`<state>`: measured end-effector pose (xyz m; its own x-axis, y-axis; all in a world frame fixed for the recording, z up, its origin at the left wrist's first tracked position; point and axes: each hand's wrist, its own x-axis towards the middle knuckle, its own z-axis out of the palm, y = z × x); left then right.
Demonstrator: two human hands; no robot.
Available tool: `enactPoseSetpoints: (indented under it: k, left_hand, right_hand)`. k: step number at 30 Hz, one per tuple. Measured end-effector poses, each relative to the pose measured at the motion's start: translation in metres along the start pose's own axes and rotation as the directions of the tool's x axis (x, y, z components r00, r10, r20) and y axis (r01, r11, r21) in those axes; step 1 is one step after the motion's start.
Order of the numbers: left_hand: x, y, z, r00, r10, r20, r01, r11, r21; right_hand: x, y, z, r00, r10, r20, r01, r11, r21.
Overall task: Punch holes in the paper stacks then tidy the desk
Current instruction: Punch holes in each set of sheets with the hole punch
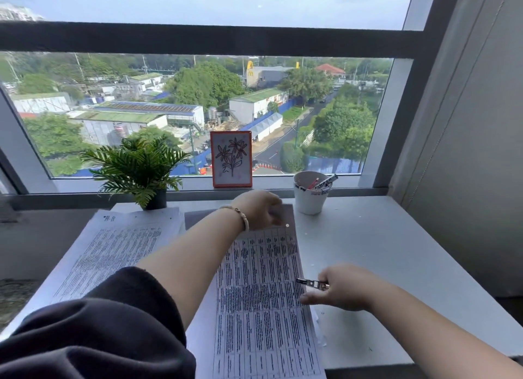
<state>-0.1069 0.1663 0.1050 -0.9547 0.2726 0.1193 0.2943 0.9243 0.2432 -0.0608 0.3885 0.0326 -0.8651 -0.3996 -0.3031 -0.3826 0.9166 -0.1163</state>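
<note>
A stack of printed paper (263, 293) lies lengthwise in the middle of the white desk (382, 251), with one punched hole near its far right corner. My left hand (259, 209) reaches across and holds the far end of this stack; its fingers are blurred. My right hand (343, 288) grips a small metal hole punch (312, 283) at the stack's right edge, the punch's jaw pointing at the paper. A second printed stack (113, 254) lies to the left, partly under my left sleeve.
At the back of the desk stand a white cup (308, 197) of pens, a small potted fern (138, 169) and a framed flower drawing (231, 158) on the window sill. Small paper dots lie on the desk right of the stack. A wall bounds the right side.
</note>
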Motion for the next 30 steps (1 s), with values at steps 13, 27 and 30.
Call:
enactPoseSetpoints:
  k: [13, 27, 30]
  left_hand:
    - [-0.013, 0.003, -0.026, 0.999, 0.003, -0.049, -0.004, 1.0, -0.018]
    - [-0.017, 0.083, 0.04, 0.792, 0.06, 0.608, -0.528, 0.567, 0.632]
    - [-0.015, 0.065, 0.061, 0.783, -0.022, 0.622, -0.491, 0.592, 0.639]
  right_hand:
    - [-0.006, -0.009, 0.003, 0.998, -0.029, -0.062, 0.021, 0.991, -0.131]
    - [-0.013, -0.015, 0.019, 0.992, -0.071, -0.106, 0.033, 0.945, -0.327]
    - [-0.013, -0.017, 0.022, 0.991, -0.078, -0.108, 0.038, 0.944, -0.329]
